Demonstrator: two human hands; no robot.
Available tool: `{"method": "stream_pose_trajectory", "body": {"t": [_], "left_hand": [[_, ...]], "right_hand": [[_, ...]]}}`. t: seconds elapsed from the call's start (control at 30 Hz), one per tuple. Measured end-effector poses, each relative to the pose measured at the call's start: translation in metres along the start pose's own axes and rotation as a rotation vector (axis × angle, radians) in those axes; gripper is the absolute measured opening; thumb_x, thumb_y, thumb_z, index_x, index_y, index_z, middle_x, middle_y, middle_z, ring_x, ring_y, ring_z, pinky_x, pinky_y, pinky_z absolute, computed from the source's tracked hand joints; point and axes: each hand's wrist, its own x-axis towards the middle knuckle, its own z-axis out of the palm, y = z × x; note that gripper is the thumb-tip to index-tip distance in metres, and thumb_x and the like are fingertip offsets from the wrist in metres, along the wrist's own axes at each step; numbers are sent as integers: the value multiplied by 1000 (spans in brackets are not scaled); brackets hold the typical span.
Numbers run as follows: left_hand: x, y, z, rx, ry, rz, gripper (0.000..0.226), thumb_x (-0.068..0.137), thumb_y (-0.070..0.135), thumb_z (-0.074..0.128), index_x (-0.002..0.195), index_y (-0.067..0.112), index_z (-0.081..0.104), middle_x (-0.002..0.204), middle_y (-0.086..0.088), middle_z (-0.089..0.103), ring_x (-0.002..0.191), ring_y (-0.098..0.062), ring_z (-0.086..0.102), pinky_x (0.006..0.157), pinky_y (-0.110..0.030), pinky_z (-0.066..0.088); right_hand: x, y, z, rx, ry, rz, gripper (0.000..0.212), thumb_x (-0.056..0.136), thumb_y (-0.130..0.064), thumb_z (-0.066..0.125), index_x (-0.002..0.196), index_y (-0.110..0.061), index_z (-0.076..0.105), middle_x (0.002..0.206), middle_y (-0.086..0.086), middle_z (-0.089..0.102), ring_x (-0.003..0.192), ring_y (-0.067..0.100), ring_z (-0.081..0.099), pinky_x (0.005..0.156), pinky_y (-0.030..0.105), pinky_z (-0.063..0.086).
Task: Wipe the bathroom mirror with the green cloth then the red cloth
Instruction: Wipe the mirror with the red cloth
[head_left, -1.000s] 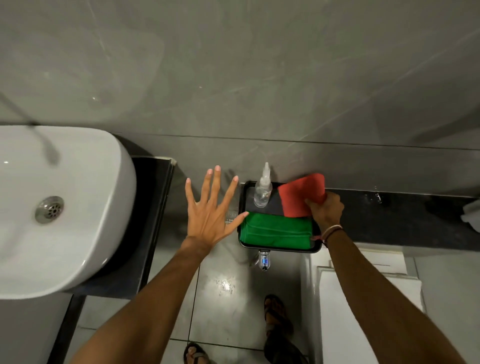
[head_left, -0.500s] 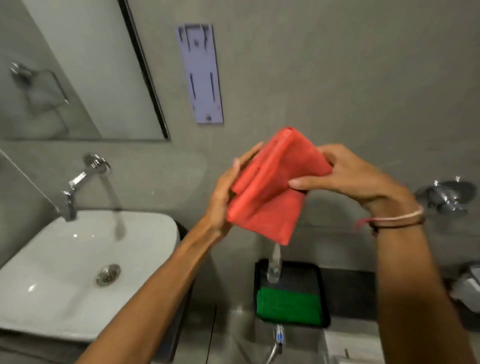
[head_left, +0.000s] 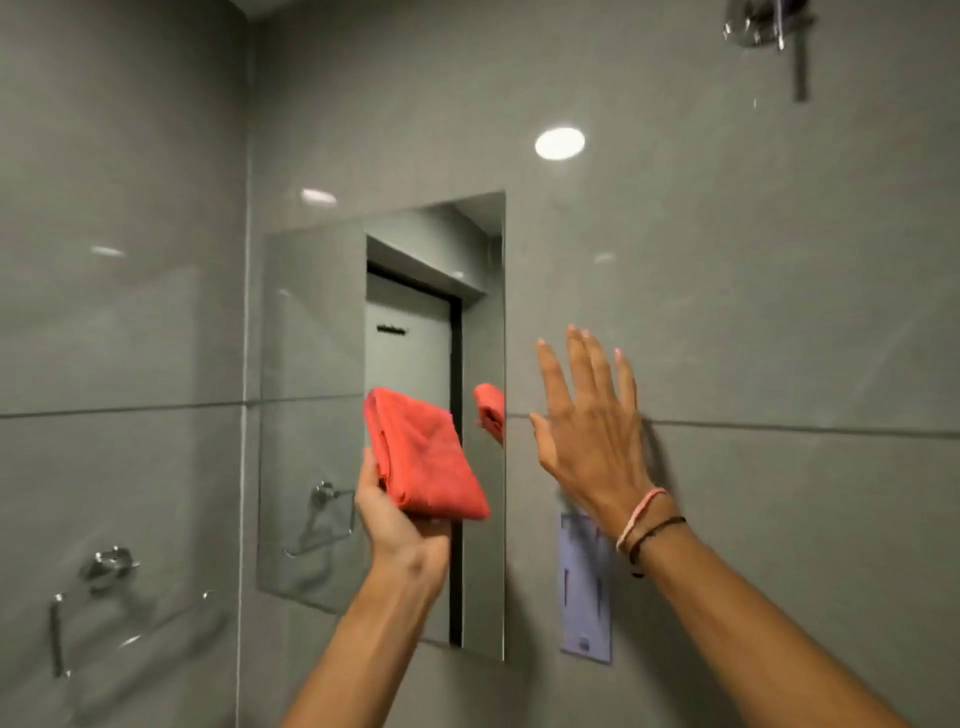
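Note:
The rectangular frameless mirror (head_left: 322, 364) hangs on the grey tiled wall, left of centre. My left hand (head_left: 400, 525) grips the folded red cloth (head_left: 423, 460) from below and holds it up in front of the mirror's lower right part; I cannot tell whether the cloth touches the glass. A sliver of the cloth shows reflected near the mirror's right edge. My right hand (head_left: 587, 431) is raised with fingers spread, holding nothing, against or just off the wall right of the mirror. The green cloth is out of view.
A pale purple wall plate (head_left: 584, 597) sits right of the mirror's lower corner, partly behind my right wrist. A chrome towel ring (head_left: 104, 571) is fixed to the left side wall. A chrome shower fitting (head_left: 763, 21) is at the top right.
The view has swung up from the sink and tray to the mirror. My right hand let go of the red cloth and spread open; my left hand alone now holds it before the mirror.

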Motion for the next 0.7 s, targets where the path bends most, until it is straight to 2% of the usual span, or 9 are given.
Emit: {"method": "stream_pose_trajectory", "body": {"t": [0.07, 0.1, 0.2, 0.23, 0.3, 0.37, 0.5, 0.6, 0.7], "left_hand": [[37, 25, 30, 117, -115, 186, 53, 106, 49, 33, 149, 24, 51, 149, -3, 60, 133, -17, 61, 117, -40, 42], [53, 33, 47, 249, -201, 327, 56, 107, 50, 30, 157, 28, 38, 160, 1, 47, 140, -11, 54, 119, -36, 39], [105, 45, 91, 745, -321, 760, 59, 106, 46, 28, 163, 34, 15, 172, 1, 17, 128, 23, 48, 100, -20, 53], [126, 46, 108, 915, -374, 893, 58, 108, 42, 27, 163, 33, 12, 174, -2, 6, 134, 23, 41, 104, -21, 52], [160, 37, 133, 1396, -489, 1082, 58, 111, 35, 27, 164, 32, 5, 174, -8, -8, 157, -9, 18, 125, -44, 33], [185, 20, 143, 1710, -536, 1187, 60, 110, 37, 28, 161, 34, -2, 173, -12, -11, 161, -29, -1, 130, -53, 12], [215, -1, 141, 1641, -446, 1323, 59, 106, 44, 23, 160, 35, 2, 174, -9, -3, 162, -27, -5, 132, -50, 2], [230, -1, 144, 1602, -424, 1393, 59, 105, 46, 21, 162, 32, 13, 174, -8, 4, 162, -24, 0, 132, -50, 5], [242, 6, 146, 1566, -439, 1455, 58, 105, 45, 22, 162, 31, 20, 174, -7, 9, 162, -24, 5, 131, -51, 12]], "right_hand": [[34, -1, 8, -166, -26, -62, 88, 87, -28, 72, 164, -14, 31, 171, 24, 26, 160, 38, 27, 128, 59, 16], [50, 1, 12, -210, -47, -62, 89, 89, -28, 69, 165, -13, 26, 172, 24, 21, 161, 38, 21, 128, 59, 13], [92, 14, 29, -282, -75, -42, 87, 97, -34, 57, 167, -11, 12, 175, 24, 4, 164, 38, 6, 130, 61, 7], [109, 17, 34, -296, -81, -47, 84, 100, -37, 52, 167, -11, 10, 175, 24, 1, 164, 38, 3, 131, 62, 6], [130, 17, 46, -298, -88, -79, 76, 104, -43, 38, 167, -10, 12, 175, 22, -2, 164, 36, -1, 131, 61, 2], [138, 13, 59, -312, -59, -98, 72, 104, -43, 21, 167, -7, 15, 175, 22, -2, 164, 35, -3, 130, 63, -3], [136, 6, 85, -330, 51, -75, 76, 102, -42, 14, 166, -3, 7, 174, 24, 0, 164, 37, -1, 131, 60, -1], [137, 7, 90, -318, 134, -73, 75, 100, -40, 9, 167, -4, 9, 175, 23, 5, 164, 37, 5, 132, 59, 3], [137, 7, 89, -330, 149, -66, 74, 102, -41, 17, 167, -8, 9, 175, 22, 4, 164, 35, 5, 132, 59, 4]]}}
